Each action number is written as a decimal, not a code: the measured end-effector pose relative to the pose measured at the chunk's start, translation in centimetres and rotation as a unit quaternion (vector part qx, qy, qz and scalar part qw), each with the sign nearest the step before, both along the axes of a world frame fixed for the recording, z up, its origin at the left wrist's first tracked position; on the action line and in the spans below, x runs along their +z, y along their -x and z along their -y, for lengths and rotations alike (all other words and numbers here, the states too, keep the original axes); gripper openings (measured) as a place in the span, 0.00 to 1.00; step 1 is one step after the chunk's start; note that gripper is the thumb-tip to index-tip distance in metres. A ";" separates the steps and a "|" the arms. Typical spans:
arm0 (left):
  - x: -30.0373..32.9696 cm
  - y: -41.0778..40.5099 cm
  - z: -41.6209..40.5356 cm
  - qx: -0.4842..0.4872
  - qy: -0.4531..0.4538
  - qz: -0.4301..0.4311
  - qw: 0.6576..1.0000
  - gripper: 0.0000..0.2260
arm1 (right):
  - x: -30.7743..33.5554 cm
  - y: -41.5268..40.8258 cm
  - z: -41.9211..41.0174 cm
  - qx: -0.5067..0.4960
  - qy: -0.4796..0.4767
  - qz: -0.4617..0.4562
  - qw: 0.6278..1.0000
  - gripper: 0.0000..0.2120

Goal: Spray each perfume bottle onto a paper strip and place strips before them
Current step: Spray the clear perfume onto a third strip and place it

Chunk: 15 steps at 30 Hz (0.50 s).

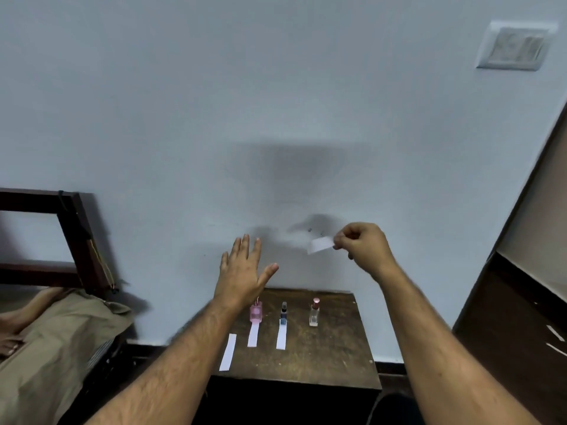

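Note:
Three small perfume bottles stand in a row on a dark wooden table (337,357): a pink bottle (256,312), a blue bottle (283,314) and a clear bottle with a rose cap (314,312). White paper strips lie in front of the pink bottle (253,334) and the blue bottle (281,337); a third strip (228,352) lies further left. My right hand (363,242) is raised above the table and pinches a white paper strip (320,244). My left hand (244,269) hovers with fingers spread, holding nothing.
A pale wall (276,118) rises right behind the table. A bed with a dark wooden frame (76,228) and a khaki cover (55,342) is at the left, a person's foot resting on it. A dark cabinet (521,317) stands at the right.

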<state>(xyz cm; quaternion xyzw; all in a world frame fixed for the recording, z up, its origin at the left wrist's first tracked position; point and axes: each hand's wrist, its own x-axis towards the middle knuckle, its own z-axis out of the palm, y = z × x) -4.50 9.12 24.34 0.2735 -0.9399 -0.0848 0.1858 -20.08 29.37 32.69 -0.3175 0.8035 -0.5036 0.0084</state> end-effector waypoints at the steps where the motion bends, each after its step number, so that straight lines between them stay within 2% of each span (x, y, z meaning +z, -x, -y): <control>1: -0.6 -0.1 0.1 0.002 0.004 0.005 1.000 0.39 | 0.5 -0.2 -0.2 0.037 0.043 0.043 0.997 0.04; 3: -2.2 -0.3 0.4 0.010 0.004 0.013 1.000 0.40 | 1.5 -0.9 -0.6 0.119 0.128 0.117 0.978 0.04; 5: -3.8 -0.6 0.3 0.011 -0.001 0.021 1.000 0.41 | 2.4 -1.1 -1.2 0.203 0.218 0.220 0.929 0.07; 6: -4.7 -0.8 0.3 0.010 -0.003 0.018 1.000 0.43 | 2.5 -1.0 -1.4 0.226 0.247 0.269 0.903 0.07; 7: -5.6 -0.9 0.3 0.010 -0.005 0.013 1.000 0.45 | 2.0 -0.8 -1.5 0.217 0.247 0.294 0.897 0.07; 8: -6.4 -1.1 0.3 0.008 -0.005 0.005 1.000 0.47 | 1.1 -0.6 -1.1 0.161 0.200 0.252 0.933 0.05; 9: -7.1 -1.2 0.3 0.005 -0.006 -0.002 1.000 0.49 | -0.6 -0.2 -0.7 0.065 0.068 0.134 0.987 0.05; 10: -7.8 -1.2 0.4 0.003 -0.006 -0.011 1.000 0.50 | -2.6 0.4 -0.3 -0.034 -0.055 0.029 0.997 0.04; 11: -8.3 -1.2 0.4 0.001 -0.007 -0.021 1.000 0.50 | -4.2 0.5 0.1 -0.105 -0.108 -0.026 0.988 0.03; 12: -9.0 -1.1 0.2 -0.002 -0.008 -0.036 0.999 0.49 | -5.5 0.4 0.3 -0.111 -0.088 -0.018 0.990 0.04; 15: -11.3 -1.0 -0.7 -0.016 -0.013 -0.061 0.998 0.45 | -6.9 -0.3 0.5 -0.045 0.045 0.087 0.994 0.06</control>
